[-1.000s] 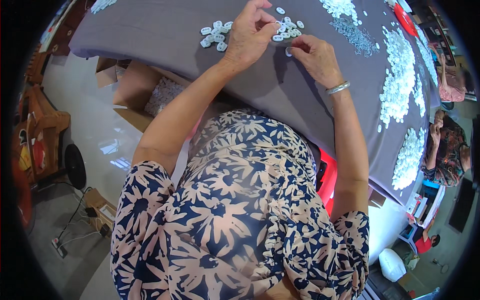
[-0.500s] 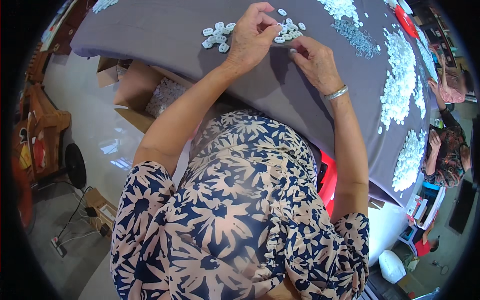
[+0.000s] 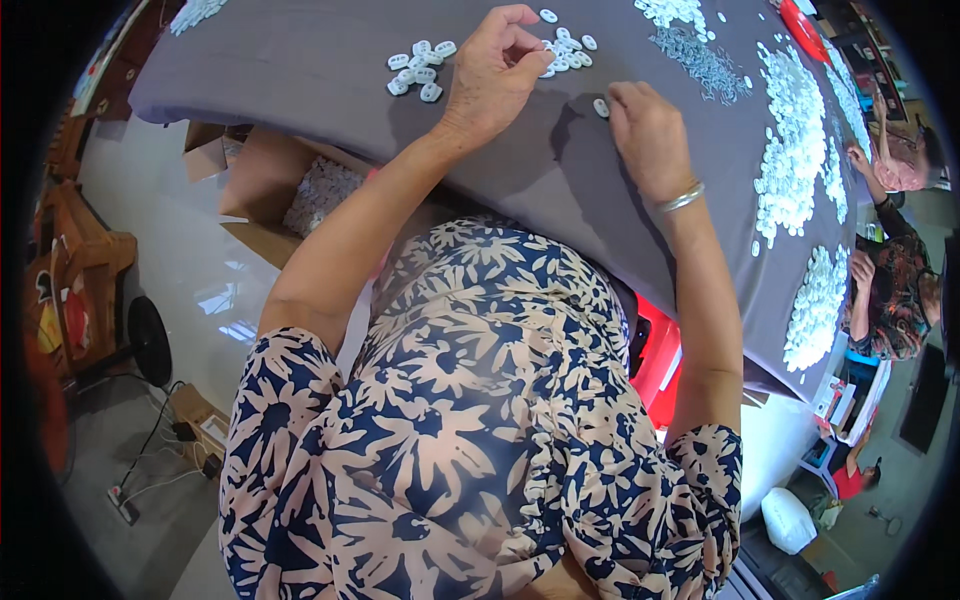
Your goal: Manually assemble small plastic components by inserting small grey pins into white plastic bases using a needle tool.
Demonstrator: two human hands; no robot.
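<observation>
My left hand (image 3: pixel 490 75) is raised over the table, thumb and fingers brought together. Whatever sits between the tips, if anything, is too small to make out. Just beyond those fingertips lies a cluster of small white oval pieces (image 3: pixel 568 58), with one stray oval (image 3: pixel 548 16) above it. To the left is another small group of white oval pieces (image 3: pixel 421 68), each showing dark holes. My right hand (image 3: pixel 652 140), a silver bangle on its wrist, is closed with bent fingers. A white oval piece with two holes (image 3: pixel 601 107) shows at its fingertips.
A grey cloth covers the table (image 3: pixel 290 60). Heaps of white pieces (image 3: pixel 790 150) and a pile of small metal-coloured parts (image 3: pixel 700 65) lie to the right. An open carton (image 3: pixel 265 180) of white pieces stands below the left edge. Other people (image 3: pixel 895 290) sit at the far right.
My right hand has moved right and slightly down, away from my left hand, with the white oval piece at its fingertips. My left hand has barely moved. The view has shifted slightly.
</observation>
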